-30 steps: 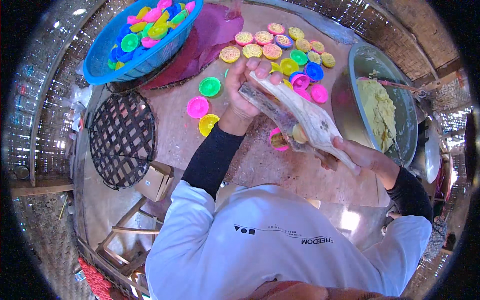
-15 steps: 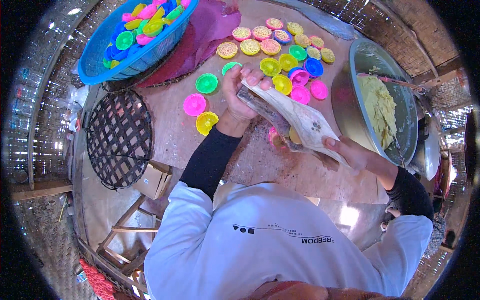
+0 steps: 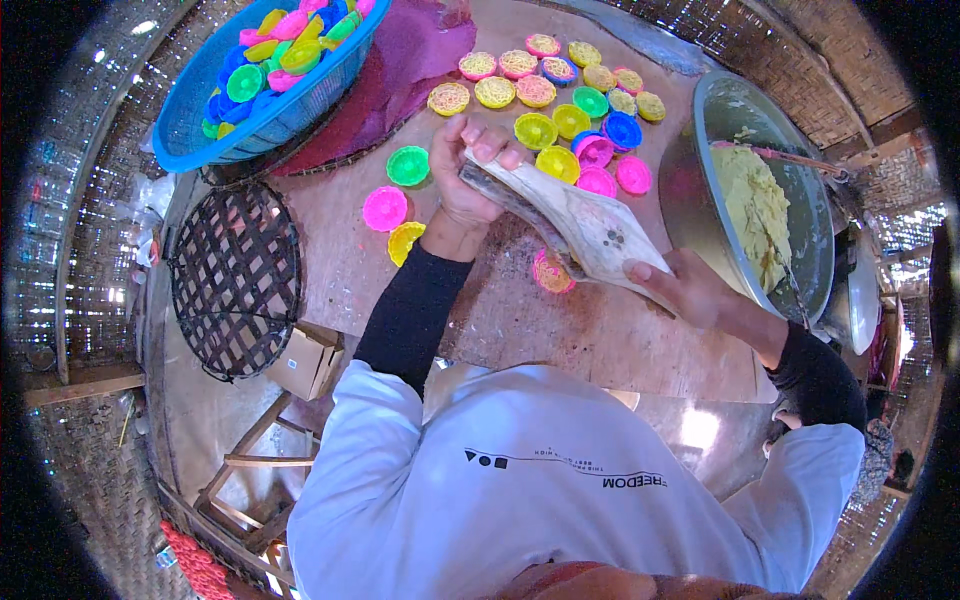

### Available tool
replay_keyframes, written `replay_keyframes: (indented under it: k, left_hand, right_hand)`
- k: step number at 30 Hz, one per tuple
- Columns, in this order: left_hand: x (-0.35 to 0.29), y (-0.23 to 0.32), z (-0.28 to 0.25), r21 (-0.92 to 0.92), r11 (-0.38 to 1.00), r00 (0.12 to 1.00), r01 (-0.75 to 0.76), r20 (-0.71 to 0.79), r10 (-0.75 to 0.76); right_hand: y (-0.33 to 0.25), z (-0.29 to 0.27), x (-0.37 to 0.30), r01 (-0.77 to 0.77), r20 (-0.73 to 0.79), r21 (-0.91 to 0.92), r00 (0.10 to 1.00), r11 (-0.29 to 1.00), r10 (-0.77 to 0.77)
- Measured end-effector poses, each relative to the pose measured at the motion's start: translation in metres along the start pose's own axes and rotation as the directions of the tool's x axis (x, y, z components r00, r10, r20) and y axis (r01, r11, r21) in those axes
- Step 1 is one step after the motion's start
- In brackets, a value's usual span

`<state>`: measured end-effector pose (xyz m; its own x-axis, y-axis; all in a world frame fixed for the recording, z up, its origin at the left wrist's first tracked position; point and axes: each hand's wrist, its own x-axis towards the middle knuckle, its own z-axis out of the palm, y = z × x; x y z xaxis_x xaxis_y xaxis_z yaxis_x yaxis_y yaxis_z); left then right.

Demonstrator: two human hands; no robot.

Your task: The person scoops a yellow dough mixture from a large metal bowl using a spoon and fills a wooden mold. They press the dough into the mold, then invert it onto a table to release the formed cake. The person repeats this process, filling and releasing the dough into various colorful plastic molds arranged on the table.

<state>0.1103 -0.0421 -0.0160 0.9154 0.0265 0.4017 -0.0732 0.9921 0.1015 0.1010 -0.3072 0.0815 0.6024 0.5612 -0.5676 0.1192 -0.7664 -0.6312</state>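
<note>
A pale, worn wooden hand press (image 3: pixel 590 225) with two long arms is held slantwise over the table. Its far-left end is gripped by my left hand (image 3: pixel 478 175), fingers wrapped over the top. My right hand (image 3: pixel 690 288) closes around the near-right end, thumb lying on the upper face. Beneath the press sits a pink fluted mould (image 3: pixel 553 272) with pale strands in it, partly covered by the tool. Close to my left forearm lie a yellow mould (image 3: pixel 404 241), a pink mould (image 3: pixel 385 208) and a green mould (image 3: pixel 407 166), all without strands.
Several strand-filled moulds (image 3: pixel 496 92) stand at the table's far side, with bare ones (image 3: pixel 557 164) nearer. A large metal basin (image 3: pixel 683 185) at right holds yellowish dough (image 3: pixel 750 210). At left are a blue basket (image 3: pixel 190 150) of colourful moulds and a dark woven tray (image 3: pixel 237 280).
The press's arms have come closer together, hiding the yellowish dough seen between them. The pink mould underneath shows more and now has strands. Both hands keep their grip.
</note>
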Motion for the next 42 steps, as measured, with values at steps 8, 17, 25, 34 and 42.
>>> replay_keyframes:
  k: [8, 17, 25, 34, 42]
  left_hand:
    - [-0.014, 0.004, 0.000, 0.005, 1.000, 0.982, -0.019, -0.190, 0.019]
    - [-0.001, -0.001, 0.011, 0.092, 0.995, 0.982, -0.050, -0.180, 0.066]
    - [-0.005, -0.009, 0.004, -0.030, 0.999, 0.980, -0.022, -0.201, 0.016]
    - [0.005, -0.028, 0.064, 0.268, 0.931, 0.877, 0.247, -0.470, -0.098]
    - [-0.058, -0.068, 0.012, 0.670, 0.288, 0.728, 0.684, -0.648, -0.222]
  right_hand:
    - [-0.020, 0.005, -0.006, -0.098, 0.081, 0.020, 0.992, 0.995, 0.096]
    - [-0.009, 0.001, -0.005, -0.039, -0.020, -0.086, 0.999, 0.996, 0.038]
    - [-0.014, -0.002, -0.015, 0.002, -0.063, -0.158, 0.998, 0.987, -0.012]
    - [0.039, 0.009, -0.028, 0.194, -0.153, 0.217, 0.975, 0.957, -0.163]
    - [0.053, 0.020, -0.019, 0.320, -0.233, 0.291, 0.938, 0.901, -0.258]
